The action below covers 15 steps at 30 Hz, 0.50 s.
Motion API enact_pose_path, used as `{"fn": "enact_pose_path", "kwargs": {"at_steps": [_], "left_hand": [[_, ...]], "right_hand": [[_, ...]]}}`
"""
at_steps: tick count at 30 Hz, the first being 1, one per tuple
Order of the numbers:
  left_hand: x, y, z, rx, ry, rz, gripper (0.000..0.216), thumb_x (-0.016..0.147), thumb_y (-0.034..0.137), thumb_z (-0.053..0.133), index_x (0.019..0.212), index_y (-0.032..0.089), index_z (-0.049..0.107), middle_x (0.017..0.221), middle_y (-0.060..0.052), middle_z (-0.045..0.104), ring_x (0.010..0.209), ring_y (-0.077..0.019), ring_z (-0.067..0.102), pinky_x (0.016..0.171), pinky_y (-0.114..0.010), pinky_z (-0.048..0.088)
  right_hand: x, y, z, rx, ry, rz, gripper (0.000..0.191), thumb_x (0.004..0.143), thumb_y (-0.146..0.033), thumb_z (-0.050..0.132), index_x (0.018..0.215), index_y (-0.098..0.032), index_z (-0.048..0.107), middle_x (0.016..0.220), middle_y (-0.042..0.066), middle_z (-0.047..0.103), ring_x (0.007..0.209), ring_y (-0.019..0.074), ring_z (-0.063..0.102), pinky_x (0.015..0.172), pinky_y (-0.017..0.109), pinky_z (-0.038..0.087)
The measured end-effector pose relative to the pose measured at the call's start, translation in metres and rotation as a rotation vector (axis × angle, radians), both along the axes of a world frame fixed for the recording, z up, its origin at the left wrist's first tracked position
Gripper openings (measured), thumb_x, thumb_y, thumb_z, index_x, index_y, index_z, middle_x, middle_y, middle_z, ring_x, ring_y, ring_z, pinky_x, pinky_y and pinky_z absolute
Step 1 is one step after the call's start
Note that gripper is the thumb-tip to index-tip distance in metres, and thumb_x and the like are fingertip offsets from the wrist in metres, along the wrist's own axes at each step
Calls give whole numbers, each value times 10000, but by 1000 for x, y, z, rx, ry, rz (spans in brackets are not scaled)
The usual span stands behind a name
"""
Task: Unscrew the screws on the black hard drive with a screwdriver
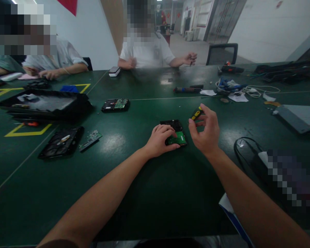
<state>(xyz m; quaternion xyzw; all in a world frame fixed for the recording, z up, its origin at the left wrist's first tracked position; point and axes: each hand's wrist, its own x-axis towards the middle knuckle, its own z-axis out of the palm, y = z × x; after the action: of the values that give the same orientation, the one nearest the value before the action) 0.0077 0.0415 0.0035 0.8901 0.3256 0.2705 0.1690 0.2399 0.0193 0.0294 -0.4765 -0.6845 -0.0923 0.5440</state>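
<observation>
A hard drive (pixel 181 138) with a green circuit board facing up lies flat on the table in front of me. My left hand (pixel 160 139) is closed over its left side, thumb at the near edge and fingers across the top, covering part of the board. Just to the right of the drive, my right hand (pixel 208 132) is raised above the table. Between its thumb and fingers is a short screwdriver (pixel 196 113) with a yellow and black handle; its tip points down to the left and is hard to make out.
Another hard drive (pixel 115 105) sits farther left, near a black plastic casing (pixel 62 141), a small circuit board (pixel 91 139) and a large black tray (pixel 51 103). Cables (pixel 229 84) and a grey metal box (pixel 299 117) are at right. Two people sit across the table.
</observation>
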Motion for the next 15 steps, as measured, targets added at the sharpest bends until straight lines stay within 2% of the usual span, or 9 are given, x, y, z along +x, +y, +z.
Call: {"fn": "enact_pose_path", "kwargs": {"at_steps": [4, 9, 15], "left_hand": [[0, 0, 0, 12, -2, -6, 411, 905, 556, 791, 1182, 272, 686, 1370, -75, 682, 1368, -306, 583, 1230, -557, 332], [0, 0, 1, 10, 2, -7, 405, 905, 555, 791, 1178, 275, 685, 1373, -75, 682, 1371, -309, 580, 1226, -554, 337], [0, 0, 1, -6, -1, -4, 410, 900, 556, 796, 1184, 279, 689, 1376, -78, 679, 1375, -314, 576, 1234, -567, 333]], "right_hand": [[1, 2, -2, 5, 5, 24, 710, 970, -270, 617, 1630, -325, 363, 1421, 148, 558, 948, 255, 703, 649, 411, 680], [1, 1, -1, 13, 8, -5, 695, 950, -300, 675, 1591, -324, 406, 1382, 128, 569, 881, 215, 690, 604, 356, 668], [-1, -2, 2, 0, -17, -13, 702, 968, -257, 616, 1626, -312, 378, 1403, 138, 582, 941, 229, 702, 637, 357, 679]]}}
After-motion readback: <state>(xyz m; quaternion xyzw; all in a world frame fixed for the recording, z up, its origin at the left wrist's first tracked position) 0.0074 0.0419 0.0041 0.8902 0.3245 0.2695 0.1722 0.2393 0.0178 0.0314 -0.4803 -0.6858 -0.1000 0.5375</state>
